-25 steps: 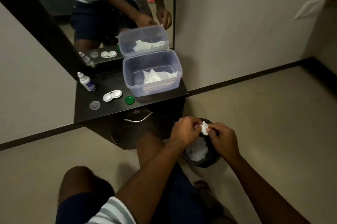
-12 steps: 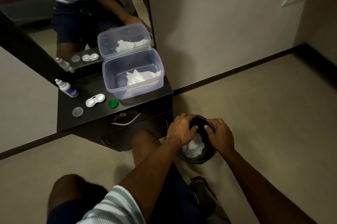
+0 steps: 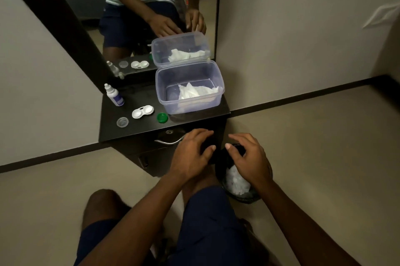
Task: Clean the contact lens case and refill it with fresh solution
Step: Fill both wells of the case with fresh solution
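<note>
A white contact lens case (image 3: 142, 111) lies open on the dark cabinet top (image 3: 138, 130), with a clear cap (image 3: 122, 122) to its left and a green cap (image 3: 162, 117) to its right. Behind them stands a small solution bottle (image 3: 114, 95) with a blue label. My left hand (image 3: 191, 153) and my right hand (image 3: 249, 157) hover empty, fingers relaxed, in front of the cabinet and above a black bin (image 3: 249, 197) that holds crumpled white tissue (image 3: 237, 182).
A clear plastic tub (image 3: 218, 101) with white tissues sits on the cabinet's right side. A mirror (image 3: 151, 6) behind it reflects the scene. The cabinet drawer has a metal handle (image 3: 168, 142). My knees are below, on a beige floor.
The small white tissue pinched between both hands a second ago is gone from them; it went into the bin. Both hands have since lifted off the bin, empty.
</note>
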